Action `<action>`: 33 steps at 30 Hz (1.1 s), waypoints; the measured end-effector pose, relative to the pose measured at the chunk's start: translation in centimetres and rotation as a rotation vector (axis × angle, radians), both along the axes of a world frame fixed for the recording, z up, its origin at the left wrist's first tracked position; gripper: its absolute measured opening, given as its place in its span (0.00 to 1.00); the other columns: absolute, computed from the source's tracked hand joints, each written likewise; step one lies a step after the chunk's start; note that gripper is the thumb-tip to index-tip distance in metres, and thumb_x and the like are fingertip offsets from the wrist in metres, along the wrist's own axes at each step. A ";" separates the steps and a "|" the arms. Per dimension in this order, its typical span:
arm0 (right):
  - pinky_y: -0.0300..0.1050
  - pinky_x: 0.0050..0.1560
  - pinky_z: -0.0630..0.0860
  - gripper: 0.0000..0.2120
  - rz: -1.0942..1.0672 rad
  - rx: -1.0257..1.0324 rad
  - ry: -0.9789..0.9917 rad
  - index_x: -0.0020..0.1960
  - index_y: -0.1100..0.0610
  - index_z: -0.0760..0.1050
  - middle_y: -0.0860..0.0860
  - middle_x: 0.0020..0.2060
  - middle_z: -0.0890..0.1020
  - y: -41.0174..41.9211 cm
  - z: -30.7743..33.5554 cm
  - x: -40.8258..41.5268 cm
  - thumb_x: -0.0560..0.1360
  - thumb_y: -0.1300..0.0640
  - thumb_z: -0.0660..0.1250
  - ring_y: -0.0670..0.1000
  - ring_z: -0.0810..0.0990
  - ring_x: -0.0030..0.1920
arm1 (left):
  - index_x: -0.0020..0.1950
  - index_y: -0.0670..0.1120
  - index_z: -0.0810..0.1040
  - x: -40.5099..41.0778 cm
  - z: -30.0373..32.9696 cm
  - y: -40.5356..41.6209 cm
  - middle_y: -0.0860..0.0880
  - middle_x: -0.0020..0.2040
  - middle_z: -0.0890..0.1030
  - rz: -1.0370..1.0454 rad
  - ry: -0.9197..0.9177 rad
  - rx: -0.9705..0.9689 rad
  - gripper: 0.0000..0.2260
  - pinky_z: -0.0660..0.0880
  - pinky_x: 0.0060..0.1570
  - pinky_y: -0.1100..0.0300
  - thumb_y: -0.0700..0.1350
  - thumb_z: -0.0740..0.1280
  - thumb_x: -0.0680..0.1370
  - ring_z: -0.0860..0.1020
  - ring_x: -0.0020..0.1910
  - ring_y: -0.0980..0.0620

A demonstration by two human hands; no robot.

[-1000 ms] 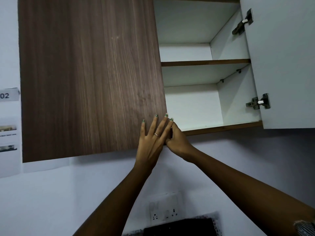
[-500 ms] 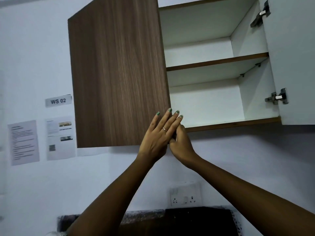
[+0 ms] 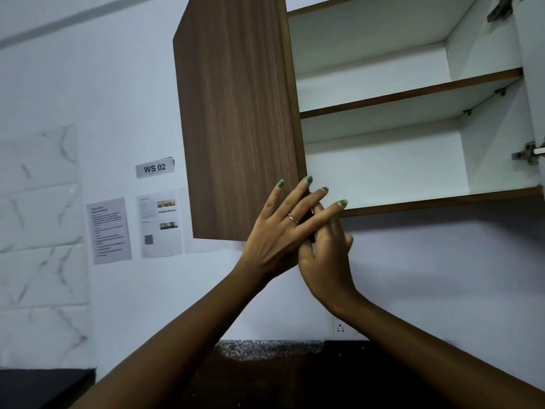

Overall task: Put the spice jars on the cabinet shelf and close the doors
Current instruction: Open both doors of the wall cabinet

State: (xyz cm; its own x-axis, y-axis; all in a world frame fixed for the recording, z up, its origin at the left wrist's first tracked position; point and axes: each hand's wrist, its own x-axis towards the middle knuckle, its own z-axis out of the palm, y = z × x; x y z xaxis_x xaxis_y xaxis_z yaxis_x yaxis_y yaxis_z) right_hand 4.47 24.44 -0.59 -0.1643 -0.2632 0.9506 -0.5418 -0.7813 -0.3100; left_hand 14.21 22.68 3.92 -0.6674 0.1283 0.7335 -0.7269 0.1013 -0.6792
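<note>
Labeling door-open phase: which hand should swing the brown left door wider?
Probably right. The right hand reaches behind the left door at its free lower corner; the left hand lies with straight fingers across that corner, gripping nothing.

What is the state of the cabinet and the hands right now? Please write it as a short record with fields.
left door: the brown wood-grain door, partly swung open
right door: white inner face, open
shelves: middle shelf and bottom shelf, no jars visible on them
left hand: fingers straight, lying against the lower corner of the left door
right hand: at the same door edge, fingers hidden behind the left hand
spice jars: none in view
wall label: WS 02
</note>
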 end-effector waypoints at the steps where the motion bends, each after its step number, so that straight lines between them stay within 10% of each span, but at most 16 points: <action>1: 0.47 0.57 0.61 0.23 -0.029 -0.043 -0.009 0.69 0.64 0.66 0.58 0.65 0.73 0.4 -0.2 0.7 0.75 0.65 0.60 0.58 0.73 0.64 | 0.72 0.53 0.61 0.7 0.1 0.5 0.46 0.68 0.74 -0.017 -0.011 -0.006 0.21 0.49 0.74 0.46 0.51 0.58 0.80 0.63 0.73 0.46; 14: 0.59 0.60 0.69 0.20 0.100 -0.240 0.168 0.64 0.55 0.65 0.49 0.61 0.73 7.1 0.0 13.0 0.73 0.54 0.60 0.47 0.72 0.60 | 0.70 0.52 0.66 15.1 0.8 8.7 0.44 0.70 0.69 -0.170 -0.161 0.022 0.32 0.56 0.73 0.45 0.42 0.73 0.68 0.69 0.70 0.44; 23: 0.44 0.53 0.72 0.16 0.119 -0.273 0.117 0.53 0.59 0.74 0.51 0.44 0.79 9.6 -0.4 24.8 0.69 0.52 0.66 0.49 0.75 0.48 | 0.63 0.45 0.70 26.8 1.5 14.0 0.42 0.63 0.78 -0.018 -0.167 0.128 0.21 0.67 0.67 0.46 0.46 0.68 0.71 0.74 0.63 0.44; 33: 0.55 0.60 0.74 0.18 0.080 -0.136 0.204 0.56 0.59 0.76 0.55 0.57 0.80 11.0 -0.9 33.6 0.72 0.52 0.58 0.54 0.77 0.61 | 0.67 0.43 0.68 35.3 0.4 16.6 0.41 0.65 0.76 0.392 -0.074 0.187 0.20 0.63 0.68 0.44 0.51 0.50 0.80 0.70 0.68 0.43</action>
State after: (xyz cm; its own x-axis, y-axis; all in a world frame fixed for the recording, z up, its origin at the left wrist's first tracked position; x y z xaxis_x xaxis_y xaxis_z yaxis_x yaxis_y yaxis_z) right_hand 38.03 35.46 -1.49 0.0509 -0.1350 0.9895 -0.5172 -0.8511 -0.0895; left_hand 49.52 39.26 4.30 -0.6907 -0.2756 0.6686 -0.6851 -0.0466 -0.7269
